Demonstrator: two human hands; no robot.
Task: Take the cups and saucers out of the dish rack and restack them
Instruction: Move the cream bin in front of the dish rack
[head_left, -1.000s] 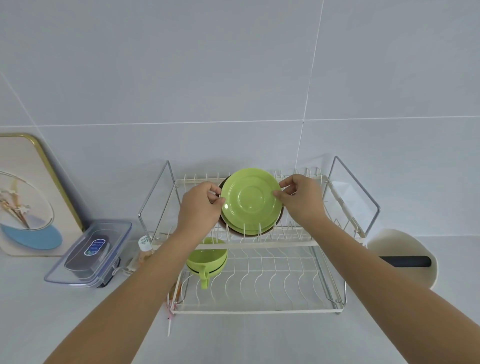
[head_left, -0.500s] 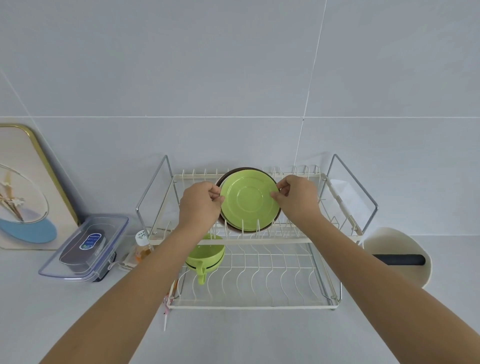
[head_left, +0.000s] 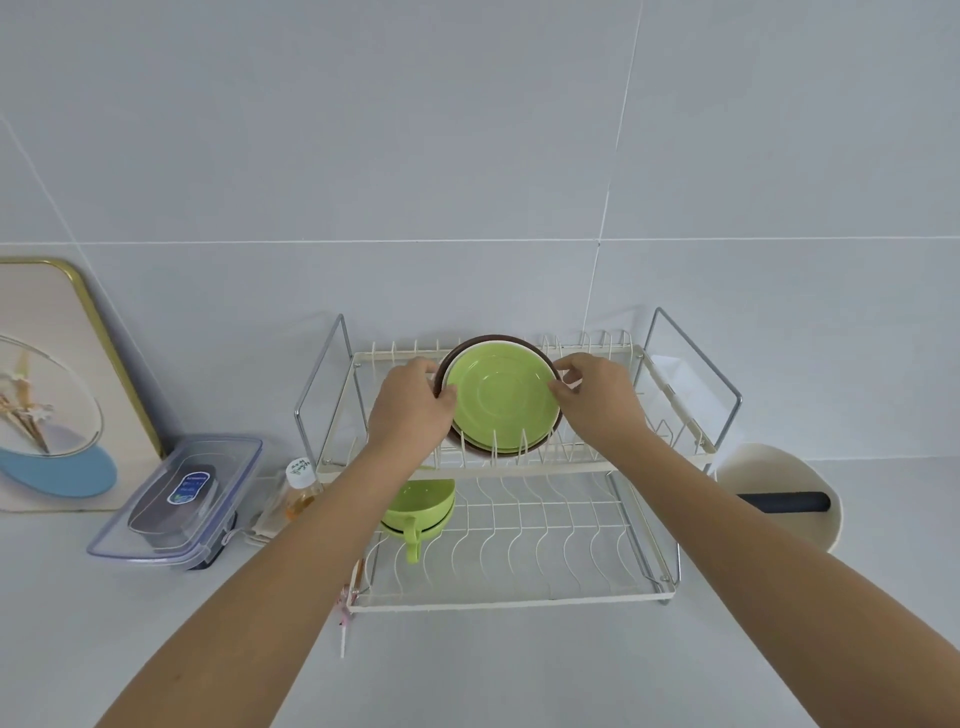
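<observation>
Now | left hand (head_left: 410, 410), right hand (head_left: 597, 400) | gripping saucers (head_left: 501, 405) | upper rack (head_left: 675, 457)

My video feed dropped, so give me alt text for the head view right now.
Both hands, left hand and right hand, grip the edges of a green saucer standing with a brown saucer on the dish rack upper tier. Green cups sit on the lower tier.
</observation>
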